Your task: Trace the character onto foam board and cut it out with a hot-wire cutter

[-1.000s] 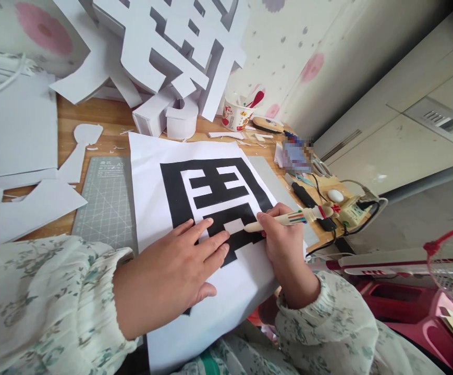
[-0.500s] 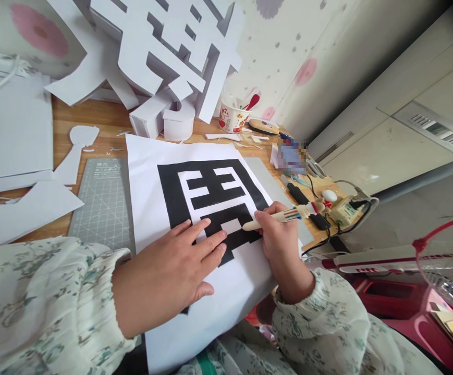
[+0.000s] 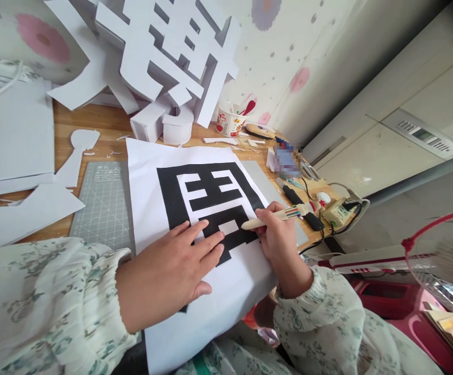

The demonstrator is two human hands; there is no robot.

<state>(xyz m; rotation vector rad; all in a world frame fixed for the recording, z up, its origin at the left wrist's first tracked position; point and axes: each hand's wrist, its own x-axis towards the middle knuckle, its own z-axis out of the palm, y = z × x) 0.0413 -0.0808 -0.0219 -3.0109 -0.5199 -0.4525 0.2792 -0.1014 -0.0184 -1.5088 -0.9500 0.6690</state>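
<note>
A white sheet (image 3: 144, 172) printed with a large black character lies over a grey cutting mat (image 3: 101, 203) on the wooden table. My left hand (image 3: 171, 271) rests flat on the sheet with its fingers stretched out over the black print. My right hand (image 3: 279, 242) is closed round a cream multicolour pen (image 3: 277, 217). The pen's tip touches the black print just right of my left fingertips.
Big white cut-out characters (image 3: 163, 57) lean on the wall at the back. White board offcuts (image 3: 15, 156) lie on the left. A paper cup (image 3: 228, 122), tools, cables and a power strip (image 3: 338, 211) crowd the right edge. A red fan (image 3: 441, 260) stands beyond.
My hands and the pen stay in almost the same place on the sheet. The view has shifted slightly, so everything sits a little to the left.
</note>
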